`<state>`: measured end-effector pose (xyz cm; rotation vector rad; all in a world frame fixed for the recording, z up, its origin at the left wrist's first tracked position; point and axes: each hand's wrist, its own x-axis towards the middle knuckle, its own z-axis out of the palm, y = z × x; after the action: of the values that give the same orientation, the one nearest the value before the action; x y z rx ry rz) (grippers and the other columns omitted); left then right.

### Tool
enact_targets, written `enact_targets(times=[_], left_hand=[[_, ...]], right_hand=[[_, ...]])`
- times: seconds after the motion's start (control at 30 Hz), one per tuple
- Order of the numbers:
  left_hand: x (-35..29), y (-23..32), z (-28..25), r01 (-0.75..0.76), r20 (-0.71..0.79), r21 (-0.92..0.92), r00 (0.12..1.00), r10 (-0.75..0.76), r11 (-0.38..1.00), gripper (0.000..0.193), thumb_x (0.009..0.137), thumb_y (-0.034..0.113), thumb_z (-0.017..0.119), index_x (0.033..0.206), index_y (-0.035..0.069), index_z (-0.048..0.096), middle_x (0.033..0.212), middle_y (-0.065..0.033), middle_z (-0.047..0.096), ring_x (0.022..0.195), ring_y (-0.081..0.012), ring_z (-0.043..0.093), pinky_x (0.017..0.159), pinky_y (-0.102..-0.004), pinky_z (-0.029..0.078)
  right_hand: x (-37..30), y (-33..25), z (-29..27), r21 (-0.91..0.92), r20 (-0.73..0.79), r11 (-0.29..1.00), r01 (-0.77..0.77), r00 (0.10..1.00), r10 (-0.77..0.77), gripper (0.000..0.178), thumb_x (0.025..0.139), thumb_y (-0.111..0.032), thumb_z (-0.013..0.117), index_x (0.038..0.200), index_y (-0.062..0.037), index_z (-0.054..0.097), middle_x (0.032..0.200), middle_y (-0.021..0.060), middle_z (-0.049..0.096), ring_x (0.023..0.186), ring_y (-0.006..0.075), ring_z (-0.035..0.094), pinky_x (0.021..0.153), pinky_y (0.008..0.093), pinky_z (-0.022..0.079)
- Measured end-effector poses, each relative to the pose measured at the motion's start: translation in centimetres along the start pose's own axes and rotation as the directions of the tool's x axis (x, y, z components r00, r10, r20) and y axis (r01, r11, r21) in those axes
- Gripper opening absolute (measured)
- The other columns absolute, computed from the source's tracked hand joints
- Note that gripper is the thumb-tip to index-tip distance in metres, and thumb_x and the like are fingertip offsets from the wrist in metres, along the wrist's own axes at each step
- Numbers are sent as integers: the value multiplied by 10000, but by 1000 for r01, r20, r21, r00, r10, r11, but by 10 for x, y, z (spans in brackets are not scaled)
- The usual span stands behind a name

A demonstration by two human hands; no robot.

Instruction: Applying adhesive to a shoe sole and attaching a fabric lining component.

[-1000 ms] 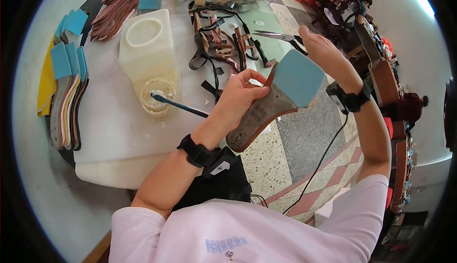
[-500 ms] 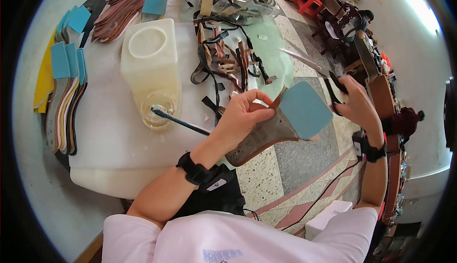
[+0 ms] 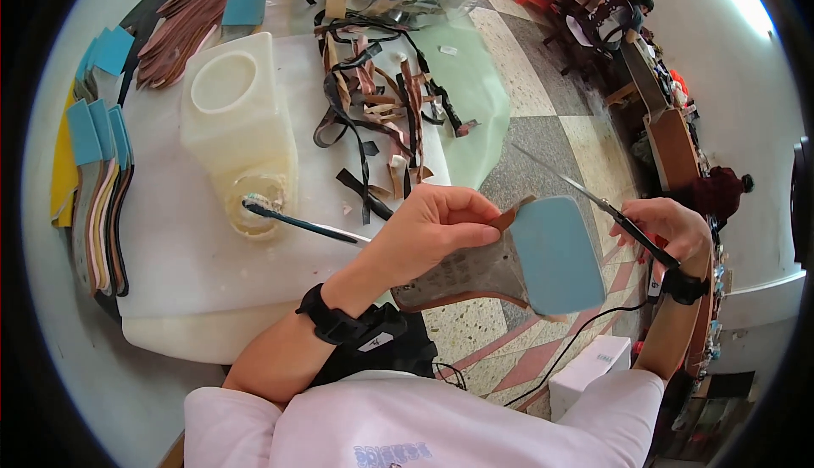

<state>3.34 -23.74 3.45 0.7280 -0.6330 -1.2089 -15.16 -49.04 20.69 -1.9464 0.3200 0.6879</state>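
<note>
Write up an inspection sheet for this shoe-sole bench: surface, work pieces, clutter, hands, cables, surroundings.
Surface: white sheet-covered table, with a pale green mat at its far edge.
Job's things: sole piece with blue pad held over the floor; scissors apart from it.
Clutter: tangle of straps; white plastic jug; brush lying across a small round cup; stacked soles with blue pads at the left edge.
Hands: left hand in a pinch grip on the sole's top edge; right hand closed on the scissors.
Cables: black cable running from the right wrist toward the lap.
Surroundings: tiled floor; white box; wooden benches and red stools beyond.
</note>
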Motion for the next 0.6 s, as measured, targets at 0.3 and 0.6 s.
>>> enact_targets(times=[0.3,0.6], left_hand=[[-2,0,5,67,85,50,994,-71,996,173,777,-45,639,949,-28,649,883,-53,655,814,-85,613,745,-207,501],[-3,-1,15,110,156,171,978,-137,979,194,766,-63,639,959,-44,654,870,-69,670,802,-91,616,741,-211,492]], right_hand=[[-12,7,6,-251,170,964,90,984,-48,667,544,-361,864,934,64,529,789,61,475,718,158,425,635,267,369],[-13,2,42,272,-352,949,161,934,-58,543,509,-139,804,970,14,563,784,51,566,715,123,527,635,244,409]])
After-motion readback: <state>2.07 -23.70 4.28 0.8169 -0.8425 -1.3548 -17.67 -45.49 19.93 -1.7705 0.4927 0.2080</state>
